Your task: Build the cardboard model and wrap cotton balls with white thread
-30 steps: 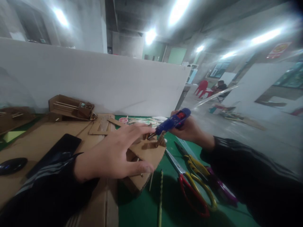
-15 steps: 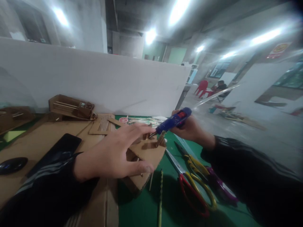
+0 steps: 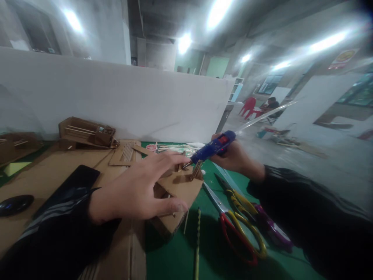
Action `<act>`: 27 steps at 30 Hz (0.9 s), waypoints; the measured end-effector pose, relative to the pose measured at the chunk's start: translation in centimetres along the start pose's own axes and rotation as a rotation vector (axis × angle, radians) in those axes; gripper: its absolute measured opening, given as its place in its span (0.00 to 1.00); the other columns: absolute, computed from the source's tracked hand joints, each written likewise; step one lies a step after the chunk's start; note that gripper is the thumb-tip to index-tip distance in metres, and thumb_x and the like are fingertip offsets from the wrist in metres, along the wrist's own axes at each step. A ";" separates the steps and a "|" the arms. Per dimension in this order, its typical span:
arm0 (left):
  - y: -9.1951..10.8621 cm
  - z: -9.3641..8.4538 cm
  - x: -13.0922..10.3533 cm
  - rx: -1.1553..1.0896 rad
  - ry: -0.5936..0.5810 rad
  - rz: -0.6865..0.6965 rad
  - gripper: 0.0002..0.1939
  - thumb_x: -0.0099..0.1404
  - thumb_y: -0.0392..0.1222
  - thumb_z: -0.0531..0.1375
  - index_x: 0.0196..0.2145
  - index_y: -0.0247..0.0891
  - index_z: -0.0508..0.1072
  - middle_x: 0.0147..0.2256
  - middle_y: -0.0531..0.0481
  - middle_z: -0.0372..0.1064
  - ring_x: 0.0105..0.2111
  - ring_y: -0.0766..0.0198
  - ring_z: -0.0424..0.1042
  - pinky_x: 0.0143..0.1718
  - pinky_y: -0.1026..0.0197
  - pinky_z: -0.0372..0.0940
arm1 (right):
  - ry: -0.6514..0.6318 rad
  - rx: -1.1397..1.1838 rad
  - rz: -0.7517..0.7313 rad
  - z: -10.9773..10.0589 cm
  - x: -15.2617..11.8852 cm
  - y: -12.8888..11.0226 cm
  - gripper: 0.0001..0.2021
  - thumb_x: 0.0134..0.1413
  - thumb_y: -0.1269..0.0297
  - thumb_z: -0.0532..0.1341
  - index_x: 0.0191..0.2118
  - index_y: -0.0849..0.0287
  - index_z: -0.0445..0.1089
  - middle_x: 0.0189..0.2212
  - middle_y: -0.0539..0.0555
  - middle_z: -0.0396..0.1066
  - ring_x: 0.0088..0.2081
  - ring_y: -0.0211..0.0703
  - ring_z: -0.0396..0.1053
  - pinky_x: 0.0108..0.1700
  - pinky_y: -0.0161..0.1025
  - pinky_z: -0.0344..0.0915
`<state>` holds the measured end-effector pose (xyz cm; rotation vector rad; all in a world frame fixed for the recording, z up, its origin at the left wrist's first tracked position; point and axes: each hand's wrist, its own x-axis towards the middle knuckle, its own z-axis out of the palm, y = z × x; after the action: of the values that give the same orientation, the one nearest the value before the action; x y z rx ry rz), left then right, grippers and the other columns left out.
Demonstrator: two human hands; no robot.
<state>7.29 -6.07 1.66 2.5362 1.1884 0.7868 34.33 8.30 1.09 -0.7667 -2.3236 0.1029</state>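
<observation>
My right hand (image 3: pixel 234 157) is wrapped round a blue hot glue gun (image 3: pixel 208 151), with a long clear glue stick (image 3: pixel 265 116) sticking out of its back. The gun's nozzle points down left at a small upright cardboard piece on top of a cardboard model (image 3: pixel 182 184). Across the model's left side lies my left hand (image 3: pixel 142 186), thumb and forefinger spread, holding it on the table. The forefinger's tip is close to the nozzle; the other fingers are mostly hidden. A second small upright (image 3: pixel 197 171) stands near the model's right edge.
Scissors with red and yellow handles (image 3: pixel 229 221), yellow-gripped pliers (image 3: pixel 239 200), a purple-handled tool (image 3: pixel 274 229) and a yellow drill bit (image 3: pixel 198 241) lie at right. Left are a black phone-like slab (image 3: pixel 72 186), a mouse (image 3: pixel 16 205) and a cardboard box (image 3: pixel 87 132). A white partition (image 3: pixel 116 101) stands behind.
Almost nothing differs. The view has shifted slightly, and both hands, the glue gun and the cardboard model keep the same arrangement.
</observation>
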 end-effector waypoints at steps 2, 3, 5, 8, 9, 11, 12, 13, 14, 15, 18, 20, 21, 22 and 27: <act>0.0 0.0 0.0 -0.005 -0.001 0.001 0.39 0.59 0.63 0.61 0.63 0.46 0.57 0.66 0.45 0.54 0.65 0.44 0.53 0.62 0.45 0.55 | 0.011 -0.012 -0.003 -0.1 0.0 -0.1 0.09 0.44 0.67 0.62 0.22 0.57 0.59 0.16 0.44 0.57 0.17 0.33 0.55 0.20 0.33 0.52; 0.0 0.0 -0.1 -0.006 -0.001 0.003 0.39 0.59 0.63 0.61 0.63 0.46 0.57 0.66 0.45 0.54 0.65 0.44 0.53 0.62 0.45 0.55 | 0.017 -0.018 -0.005 -0.1 0.0 -0.1 0.09 0.44 0.67 0.62 0.22 0.56 0.59 0.16 0.44 0.57 0.17 0.33 0.55 0.20 0.33 0.52; 0.0 0.0 -0.1 -0.005 0.001 0.002 0.40 0.59 0.63 0.62 0.63 0.46 0.57 0.66 0.45 0.54 0.65 0.44 0.53 0.62 0.45 0.56 | 0.024 -0.030 -0.012 -0.2 0.1 -0.2 0.09 0.44 0.66 0.62 0.22 0.56 0.59 0.16 0.44 0.57 0.17 0.33 0.55 0.20 0.33 0.52; 0.0 0.0 0.0 -0.007 0.003 -0.002 0.39 0.59 0.63 0.61 0.63 0.46 0.57 0.65 0.44 0.54 0.64 0.43 0.54 0.61 0.44 0.56 | 0.034 -0.049 -0.033 -0.3 0.2 -0.3 0.09 0.45 0.65 0.62 0.22 0.57 0.60 0.17 0.45 0.58 0.17 0.33 0.56 0.20 0.33 0.52; 0.0 0.0 0.0 -0.008 0.003 -0.001 0.39 0.59 0.63 0.61 0.63 0.46 0.57 0.65 0.44 0.54 0.64 0.43 0.55 0.61 0.44 0.56 | 0.040 -0.056 -0.040 -0.3 0.2 -0.3 0.08 0.45 0.64 0.62 0.23 0.57 0.60 0.17 0.45 0.59 0.18 0.34 0.57 0.21 0.33 0.53; 0.0 0.0 0.0 -0.008 0.000 0.003 0.39 0.59 0.63 0.61 0.63 0.46 0.57 0.66 0.44 0.54 0.63 0.43 0.56 0.62 0.44 0.55 | 0.046 -0.069 -0.051 -0.4 0.2 -0.1 0.08 0.45 0.64 0.62 0.24 0.56 0.61 0.18 0.46 0.60 0.18 0.35 0.58 0.22 0.34 0.55; 0.1 0.0 0.0 -0.007 -0.001 0.006 0.40 0.59 0.63 0.61 0.63 0.46 0.57 0.66 0.44 0.53 0.63 0.44 0.56 0.62 0.44 0.54 | 0.048 -0.074 -0.055 -0.5 0.2 -0.1 0.08 0.45 0.64 0.62 0.24 0.56 0.61 0.18 0.46 0.61 0.19 0.36 0.59 0.22 0.35 0.55; 0.1 0.0 0.0 -0.006 -0.002 0.009 0.40 0.59 0.64 0.61 0.63 0.45 0.57 0.66 0.44 0.53 0.63 0.44 0.56 0.62 0.44 0.54 | 0.049 -0.079 -0.058 -0.5 0.1 0.0 0.07 0.45 0.63 0.62 0.25 0.56 0.62 0.18 0.47 0.61 0.19 0.37 0.60 0.23 0.35 0.56; 0.1 -0.1 0.0 -0.004 -0.004 0.010 0.40 0.59 0.64 0.61 0.63 0.45 0.57 0.66 0.44 0.53 0.63 0.44 0.56 0.62 0.44 0.54 | 0.051 -0.083 -0.060 -0.5 0.1 0.1 0.07 0.45 0.63 0.62 0.26 0.56 0.62 0.18 0.47 0.61 0.20 0.38 0.60 0.23 0.35 0.56; 0.1 -0.1 0.0 -0.003 -0.006 0.009 0.40 0.59 0.64 0.61 0.63 0.45 0.57 0.66 0.44 0.53 0.63 0.45 0.56 0.63 0.45 0.53 | 0.051 -0.086 -0.060 -0.5 0.0 0.2 0.07 0.45 0.63 0.62 0.26 0.56 0.62 0.18 0.47 0.61 0.20 0.38 0.60 0.23 0.36 0.56; 0.1 -0.1 0.0 -0.007 -0.008 0.009 0.40 0.59 0.63 0.61 0.63 0.45 0.57 0.66 0.44 0.53 0.64 0.45 0.55 0.62 0.45 0.55 | 0.049 -0.094 -0.054 -0.4 -0.1 0.3 0.08 0.45 0.62 0.63 0.27 0.56 0.62 0.20 0.47 0.62 0.20 0.38 0.60 0.23 0.36 0.56; 0.0 -0.1 -0.1 -0.011 -0.002 0.008 0.39 0.59 0.63 0.61 0.63 0.46 0.57 0.66 0.44 0.54 0.64 0.44 0.54 0.62 0.45 0.55 | 0.043 -0.106 -0.035 -0.2 -0.1 0.4 0.08 0.44 0.62 0.63 0.27 0.56 0.62 0.20 0.48 0.63 0.20 0.37 0.60 0.24 0.36 0.56; -0.1 0.0 -0.1 -0.012 0.002 0.008 0.39 0.59 0.62 0.62 0.63 0.46 0.56 0.65 0.44 0.54 0.64 0.44 0.54 0.62 0.44 0.55 | 0.042 -0.116 -0.017 -0.2 0.0 0.4 0.09 0.44 0.63 0.64 0.26 0.56 0.62 0.20 0.47 0.62 0.20 0.37 0.60 0.24 0.36 0.56; -0.1 0.0 -0.1 -0.012 0.008 0.008 0.39 0.59 0.62 0.62 0.63 0.46 0.56 0.65 0.44 0.54 0.64 0.43 0.53 0.62 0.44 0.55 | 0.041 -0.128 0.004 -0.1 0.1 0.5 0.09 0.43 0.63 0.64 0.24 0.57 0.62 0.19 0.47 0.62 0.20 0.37 0.59 0.23 0.35 0.55; -0.2 0.1 -0.1 -0.017 0.005 0.017 0.39 0.59 0.61 0.63 0.63 0.48 0.56 0.65 0.45 0.55 0.65 0.44 0.53 0.62 0.43 0.55 | 0.044 -0.155 0.119 0.0 0.3 2.5 0.08 0.45 0.65 0.67 0.29 0.58 0.65 0.20 0.48 0.64 0.21 0.36 0.60 0.24 0.35 0.53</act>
<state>7.20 -6.01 1.49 2.5358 1.1583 0.8045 35.40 10.54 0.61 -0.9744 -2.2632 -0.0420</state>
